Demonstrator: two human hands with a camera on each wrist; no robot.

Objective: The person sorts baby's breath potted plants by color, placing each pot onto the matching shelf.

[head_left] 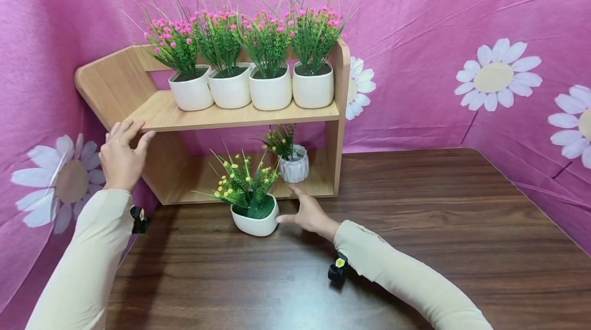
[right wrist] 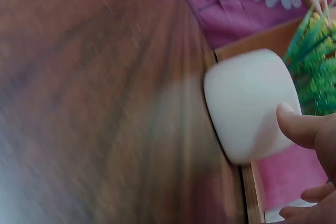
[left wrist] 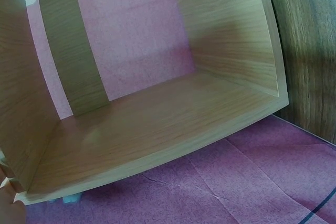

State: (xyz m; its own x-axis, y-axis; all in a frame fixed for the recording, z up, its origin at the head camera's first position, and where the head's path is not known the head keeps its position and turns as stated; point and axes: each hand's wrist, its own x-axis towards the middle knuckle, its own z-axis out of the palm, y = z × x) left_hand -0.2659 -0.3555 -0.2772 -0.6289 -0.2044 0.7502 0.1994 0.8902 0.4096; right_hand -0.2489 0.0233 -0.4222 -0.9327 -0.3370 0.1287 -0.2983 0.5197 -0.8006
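A white pot of yellow flowers (head_left: 255, 222) stands on the table in front of the shelf's lower level. My right hand (head_left: 311, 215) is beside its right side, thumb at the pot and fingers spread apart. In the right wrist view the thumb (right wrist: 299, 127) lies against or very near the white pot wall (right wrist: 252, 103). My left hand (head_left: 122, 155) rests at the left front edge of the wooden shelf (head_left: 240, 123), thumb apart from the fingers. Only a bit of that hand (left wrist: 10, 205) shows in the left wrist view, at the shelf's edge.
Several white pots with pink flowers (head_left: 270, 89) line the upper shelf. A small ribbed white pot (head_left: 294, 166) with a plant stands on the lower level, right side. The brown table (head_left: 438, 217) extends to the right. A pink cloth (head_left: 415, 12) with daisies hangs behind.
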